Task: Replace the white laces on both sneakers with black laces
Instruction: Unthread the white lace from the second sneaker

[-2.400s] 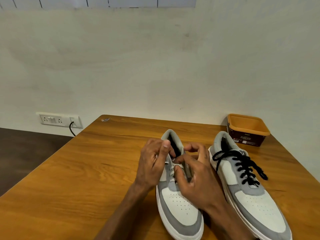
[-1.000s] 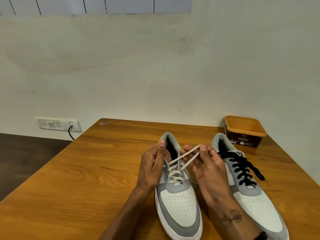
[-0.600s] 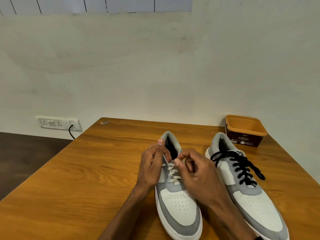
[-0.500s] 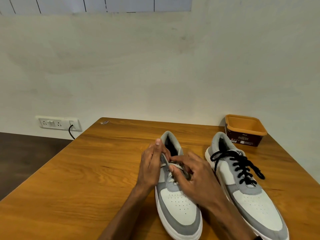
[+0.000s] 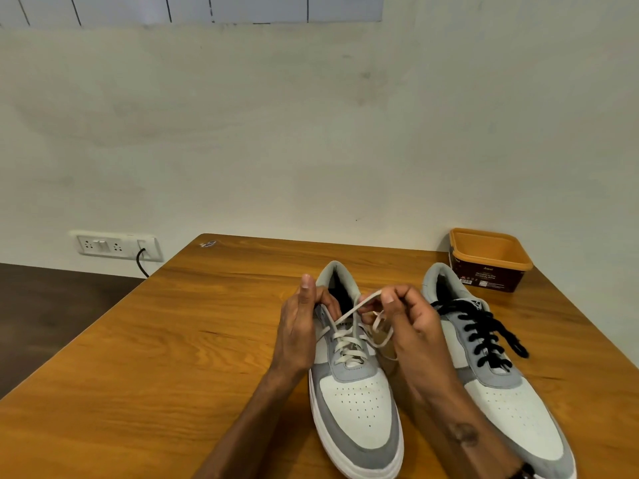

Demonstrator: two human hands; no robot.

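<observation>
Two grey-and-white leather sneakers sit side by side on the wooden table [image 5: 173, 340]. Left sneaker [image 5: 356, 402]: flat white lace [image 5: 349, 347] partly undone. Right hand [image 5: 411, 323] pinches a lifted loop of it between thumb and fingers. Left hand [image 5: 297, 326] grips the collar, fingers curled. Right sneaker [image 5: 501, 392] carries the black lace [image 5: 484, 330]. Orange-rimmed brown tub [image 5: 491, 261] sits behind it.

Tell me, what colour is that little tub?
The tub is orange inside, dark brown outside; head view.
</observation>
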